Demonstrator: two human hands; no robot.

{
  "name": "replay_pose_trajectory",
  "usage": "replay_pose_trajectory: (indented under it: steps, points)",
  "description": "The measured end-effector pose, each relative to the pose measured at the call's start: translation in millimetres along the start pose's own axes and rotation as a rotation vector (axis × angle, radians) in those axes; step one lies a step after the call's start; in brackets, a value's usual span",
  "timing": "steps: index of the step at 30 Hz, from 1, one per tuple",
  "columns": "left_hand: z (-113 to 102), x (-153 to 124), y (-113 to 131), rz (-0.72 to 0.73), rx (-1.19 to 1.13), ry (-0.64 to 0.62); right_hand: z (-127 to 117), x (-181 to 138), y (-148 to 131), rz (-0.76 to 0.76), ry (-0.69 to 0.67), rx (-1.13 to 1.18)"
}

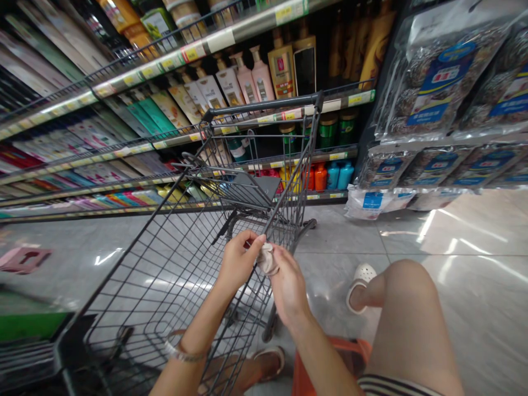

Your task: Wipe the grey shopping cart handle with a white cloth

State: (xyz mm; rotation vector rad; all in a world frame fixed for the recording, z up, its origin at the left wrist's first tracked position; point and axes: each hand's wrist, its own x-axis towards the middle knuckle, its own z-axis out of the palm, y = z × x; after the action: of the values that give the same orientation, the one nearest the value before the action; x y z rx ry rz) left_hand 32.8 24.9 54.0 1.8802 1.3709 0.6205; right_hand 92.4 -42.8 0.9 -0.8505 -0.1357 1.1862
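Note:
My left hand (238,258) and my right hand (289,286) meet over the side rim of a dark wire shopping cart (173,264). Both pinch a small crumpled pale cloth (267,258) between their fingers. The left hand grips its upper edge with thumb and forefinger; the right hand is closed round its lower part. A bracelet (181,352) sits on my left wrist. My bare knee (406,297) and white sandals (359,278) show to the right, low above the floor.
Shop shelves (165,60) with shampoo bottles and boxed goods run behind the cart. Packs of scouring pads (437,82) hang at the right. A pink step stool (23,258) lies on the glossy tiled floor at the left.

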Motion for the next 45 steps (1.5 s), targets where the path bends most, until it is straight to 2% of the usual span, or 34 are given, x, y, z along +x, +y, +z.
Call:
replay_pose_trajectory:
  steps: [4, 10, 16, 22, 25, 27, 31, 32, 37, 41, 45]
  points:
    - [0, 0, -1, -0.017, 0.006, 0.004, -2, -4, 13, -0.116, 0.034, -0.311]
    - [-2, -1, 0, -0.001, 0.018, 0.02, -7, -8, 40, -0.377, 0.044, -0.416]
    - [-2, -1, -2, 0.032, 0.042, 0.014, -36, -5, 77, -0.452, 0.048, -0.539]
    - [-1, 0, -3, 0.019, 0.061, 0.014, -65, 0, 97, -0.559, -0.068, -0.711]
    - [-2, 0, -2, 0.015, 0.056, 0.009, -77, 2, 98, -0.568, -0.135, -0.73]
    - [-1, 0, -1, 0.012, 0.05, 0.008, -85, 5, 97, -0.525, -0.116, -0.726]
    - [-1, 0, 1, 0.0, 0.031, 0.004, -93, 16, 88, -0.332, 0.198, -0.626]
    - [-1, 0, 1, 0.001, 0.03, 0.004, -92, 20, 85, -0.317, 0.228, -0.597]
    - [-1, 0, 1, 0.005, 0.039, 0.005, -74, 29, 72, -0.427, 0.078, -0.591]
    - [-1, 0, -1, 0.012, 0.04, 0.01, -65, 26, 76, -0.381, 0.093, -0.581]
    - [0, 0, -3, 0.03, 0.041, 0.019, -59, 26, 76, -0.428, 0.079, -0.618]
